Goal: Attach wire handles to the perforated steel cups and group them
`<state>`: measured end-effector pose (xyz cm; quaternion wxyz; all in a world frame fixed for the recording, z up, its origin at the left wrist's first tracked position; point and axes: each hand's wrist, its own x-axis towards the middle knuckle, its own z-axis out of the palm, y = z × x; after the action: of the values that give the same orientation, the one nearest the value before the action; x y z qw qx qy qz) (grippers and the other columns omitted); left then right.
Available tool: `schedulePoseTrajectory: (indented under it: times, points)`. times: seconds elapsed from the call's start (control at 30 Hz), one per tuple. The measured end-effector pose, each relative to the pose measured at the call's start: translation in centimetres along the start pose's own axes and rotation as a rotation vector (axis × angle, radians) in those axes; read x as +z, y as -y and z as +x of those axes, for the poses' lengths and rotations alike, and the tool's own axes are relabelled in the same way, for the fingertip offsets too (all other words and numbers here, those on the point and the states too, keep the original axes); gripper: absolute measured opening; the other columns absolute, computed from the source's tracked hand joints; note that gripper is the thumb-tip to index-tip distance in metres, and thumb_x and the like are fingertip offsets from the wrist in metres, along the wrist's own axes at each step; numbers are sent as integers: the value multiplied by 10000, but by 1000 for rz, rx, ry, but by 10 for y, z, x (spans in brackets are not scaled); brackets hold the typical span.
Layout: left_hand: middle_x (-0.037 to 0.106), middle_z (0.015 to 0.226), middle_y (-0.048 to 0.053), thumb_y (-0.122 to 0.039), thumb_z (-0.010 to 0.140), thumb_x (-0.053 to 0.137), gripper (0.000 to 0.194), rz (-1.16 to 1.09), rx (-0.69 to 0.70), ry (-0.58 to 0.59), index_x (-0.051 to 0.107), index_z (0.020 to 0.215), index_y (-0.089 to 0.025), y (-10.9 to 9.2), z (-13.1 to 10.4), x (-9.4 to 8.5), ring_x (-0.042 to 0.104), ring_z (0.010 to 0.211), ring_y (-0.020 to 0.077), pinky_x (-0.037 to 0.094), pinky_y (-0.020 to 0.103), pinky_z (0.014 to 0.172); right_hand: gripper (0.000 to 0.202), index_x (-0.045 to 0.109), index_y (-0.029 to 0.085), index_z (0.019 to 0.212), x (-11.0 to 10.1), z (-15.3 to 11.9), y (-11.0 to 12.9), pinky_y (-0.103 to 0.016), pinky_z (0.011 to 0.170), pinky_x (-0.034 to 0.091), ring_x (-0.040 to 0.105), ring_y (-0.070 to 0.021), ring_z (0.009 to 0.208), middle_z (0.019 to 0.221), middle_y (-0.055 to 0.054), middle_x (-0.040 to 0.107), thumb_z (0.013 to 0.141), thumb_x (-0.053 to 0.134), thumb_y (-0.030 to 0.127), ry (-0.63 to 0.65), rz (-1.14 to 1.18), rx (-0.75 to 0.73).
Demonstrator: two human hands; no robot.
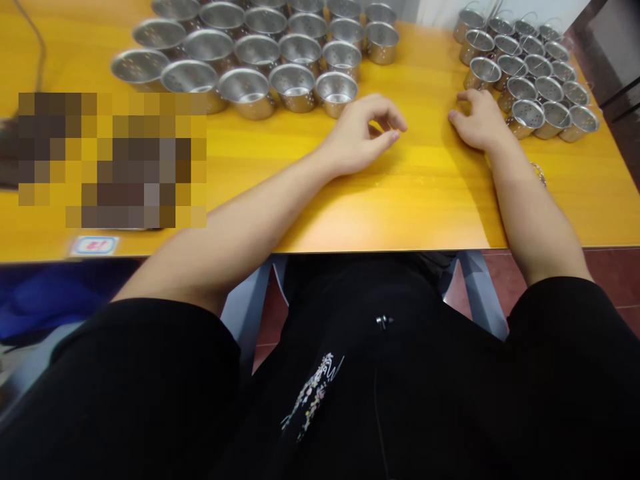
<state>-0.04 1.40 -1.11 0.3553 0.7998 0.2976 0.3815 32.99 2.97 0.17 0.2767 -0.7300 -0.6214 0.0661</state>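
My left hand (367, 133) is held over the yellow table, its fingers curved and apart from the thumb, with nothing between them. Just behind it is the front row of a group of perforated metal cups (295, 88); these show no wire handles. To the right, my right hand (477, 121) is low over the table with thumb and fingers apart, and nothing shows in it. Close beside its fingers stands a second group of perforated metal cups (529, 119), several with thin wire handles. Whether the right hand touches a cup I cannot tell.
The yellow table (400, 220) ends just in front of my body. A small card (95, 245) with a blue border lies near its front left edge. Part of the left side is pixelated. A thin metal loop (539, 175) shows beside my right forearm. Grey table legs (483, 293) stand below.
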Motion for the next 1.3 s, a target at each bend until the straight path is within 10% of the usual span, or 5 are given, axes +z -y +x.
schedulePoseTrajectory:
  times: [0.13,0.33,0.73,1.3]
  points:
    - [874,1121,29,-733,967,883,348,17,5,46,851,1127,-426,-5,-2,-1,675,1245,361,621,628,1115,572,736,99,1734,-2,-3,7,-843,1518,248,476,-475,1928,2029,-383,453,1198,884,-35,31,-74,45]
    - [892,1294,116,-648,1031,822,321,74,32,32,905,1134,-355,-11,-7,-3,788,1264,390,658,585,1045,689,488,97,2016,-20,-15,15,-801,1569,161,260,-526,2013,2143,-335,178,1412,627,398,223,-154,29]
    - [886,1340,141,-466,1045,856,218,128,48,131,905,1204,-325,-3,-9,-3,837,1219,372,692,541,1071,812,283,81,2081,-16,-9,9,-881,1591,114,194,-570,2010,2180,-258,126,1445,466,551,241,-210,24]
    - [899,1152,92,-160,1008,874,227,90,11,244,910,1224,-220,-4,-8,0,795,997,262,633,416,999,592,512,134,1937,-16,-11,9,-830,1590,160,307,-454,1990,2143,-256,307,1437,548,449,222,-211,17]
